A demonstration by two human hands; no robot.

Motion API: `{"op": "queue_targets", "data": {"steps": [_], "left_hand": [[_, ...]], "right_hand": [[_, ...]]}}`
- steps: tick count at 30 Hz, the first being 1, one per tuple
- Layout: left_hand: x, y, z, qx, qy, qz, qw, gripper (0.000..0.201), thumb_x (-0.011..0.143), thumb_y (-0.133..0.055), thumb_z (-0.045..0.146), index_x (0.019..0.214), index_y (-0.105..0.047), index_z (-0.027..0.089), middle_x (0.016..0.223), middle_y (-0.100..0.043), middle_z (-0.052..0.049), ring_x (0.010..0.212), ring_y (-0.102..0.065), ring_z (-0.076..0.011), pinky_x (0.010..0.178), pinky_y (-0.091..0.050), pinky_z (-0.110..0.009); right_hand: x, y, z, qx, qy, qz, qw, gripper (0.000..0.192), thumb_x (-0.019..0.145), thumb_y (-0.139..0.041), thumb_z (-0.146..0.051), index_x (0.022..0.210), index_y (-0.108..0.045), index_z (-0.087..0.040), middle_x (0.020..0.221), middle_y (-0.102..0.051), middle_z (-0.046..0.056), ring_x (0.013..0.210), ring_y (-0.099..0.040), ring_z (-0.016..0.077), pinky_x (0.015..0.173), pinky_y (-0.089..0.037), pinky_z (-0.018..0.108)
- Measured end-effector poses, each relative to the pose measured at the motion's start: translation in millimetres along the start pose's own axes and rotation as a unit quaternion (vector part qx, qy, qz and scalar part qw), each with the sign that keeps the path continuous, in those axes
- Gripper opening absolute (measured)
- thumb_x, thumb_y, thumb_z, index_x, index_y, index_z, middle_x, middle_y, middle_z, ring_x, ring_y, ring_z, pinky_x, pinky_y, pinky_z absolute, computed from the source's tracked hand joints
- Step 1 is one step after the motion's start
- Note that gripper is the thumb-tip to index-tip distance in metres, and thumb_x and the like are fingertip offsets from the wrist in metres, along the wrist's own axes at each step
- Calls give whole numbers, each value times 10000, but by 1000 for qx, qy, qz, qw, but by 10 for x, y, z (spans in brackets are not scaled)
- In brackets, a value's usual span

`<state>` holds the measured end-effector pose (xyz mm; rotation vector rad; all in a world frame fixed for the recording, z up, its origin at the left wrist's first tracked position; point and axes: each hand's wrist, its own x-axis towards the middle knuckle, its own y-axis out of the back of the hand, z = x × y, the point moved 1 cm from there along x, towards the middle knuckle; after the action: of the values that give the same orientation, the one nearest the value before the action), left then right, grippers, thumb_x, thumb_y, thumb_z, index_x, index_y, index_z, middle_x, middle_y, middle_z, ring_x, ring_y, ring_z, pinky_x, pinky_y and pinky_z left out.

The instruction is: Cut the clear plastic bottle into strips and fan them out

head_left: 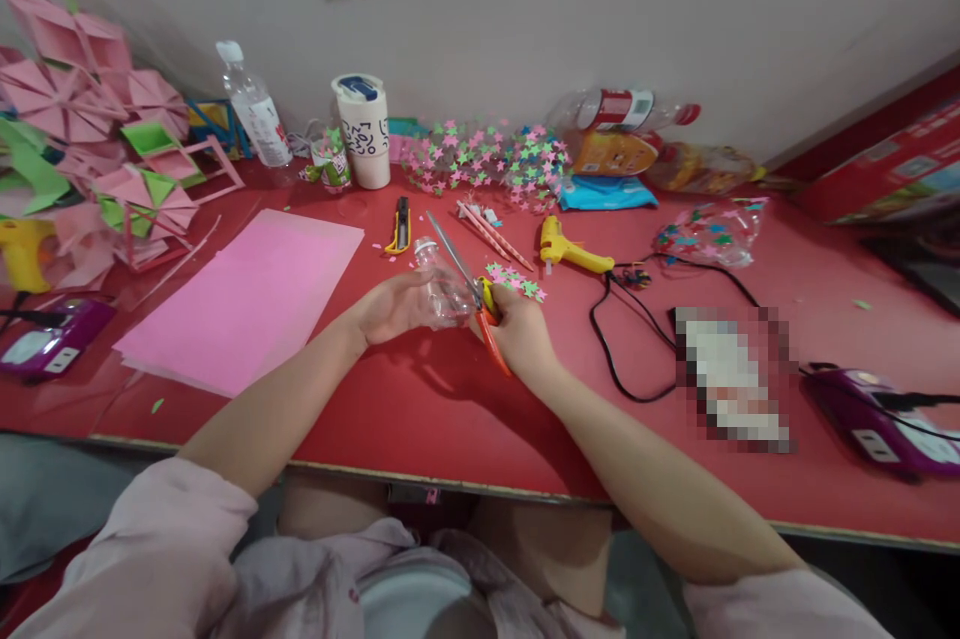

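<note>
My left hand (399, 305) is closed around a clear plastic bottle piece (442, 297), its neck pointing away from me. In my right hand (519, 327) is a pair of scissors (457, 254) with orange and yellow handles. The blades point away and to the left, right beside the bottle piece; I cannot tell if they touch it. Just beyond my right hand lies a small heap of green and pink paper stars (517, 281). A yellow and black box cutter (403, 224) and striped pink sticks (495, 234) lie farther back.
Pink paper sheets (247, 304) lie to the left, near pink and green paper models (112, 109). A tumbler (364, 134) and a water bottle (259, 109) stand by the wall. To the right are a yellow glue gun (574, 247), its looping black cord, and a purple power strip (874, 419).
</note>
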<state>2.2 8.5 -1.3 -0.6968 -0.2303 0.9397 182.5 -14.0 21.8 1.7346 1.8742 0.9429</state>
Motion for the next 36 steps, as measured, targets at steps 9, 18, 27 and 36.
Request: {"op": "queue_targets", "data": {"steps": [9, 18, 27, 36], "left_hand": [[17, -121, 5, 40, -36, 56, 997, 227, 712, -622, 290, 905, -608, 170, 879, -720, -84, 840, -697, -231, 785, -546, -375], [10, -144, 7, 82, -38, 79, 993, 201, 754, -673, 286, 905, -594, 181, 872, -698, -55, 775, -690, -188, 671, -538, -291], [3, -51, 8, 39, -28, 51, 998, 204, 725, -646, 264, 903, -610, 173, 893, -714, -74, 800, -697, -202, 757, -553, -343], [59, -155, 92, 31, -25, 79, 996, 181, 747, -541, 258, 870, -615, 148, 813, -716, -87, 872, -704, -242, 822, -555, -385]], "right_hand": [[2, 1, -11, -47, 13, -5, 999, 242, 665, -505, -316, 608, -285, -233, 516, -329, -52, 519, -264, 103, 518, -213, 244], [-24, -6, -11, -58, 38, -14, 997, 204, 669, -503, -308, 641, -314, -237, 536, -329, -47, 521, -276, 115, 531, -206, 255], [12, 1, 22, 36, 17, 1, 999, 256, 666, -491, -362, 594, -281, -233, 531, -309, -64, 540, -267, 97, 526, -213, 244], [47, 162, -99, -3, 8, -21, 1000, 251, 716, -515, -362, 611, -334, -223, 544, -352, -57, 552, -308, 99, 533, -222, 245]]}}
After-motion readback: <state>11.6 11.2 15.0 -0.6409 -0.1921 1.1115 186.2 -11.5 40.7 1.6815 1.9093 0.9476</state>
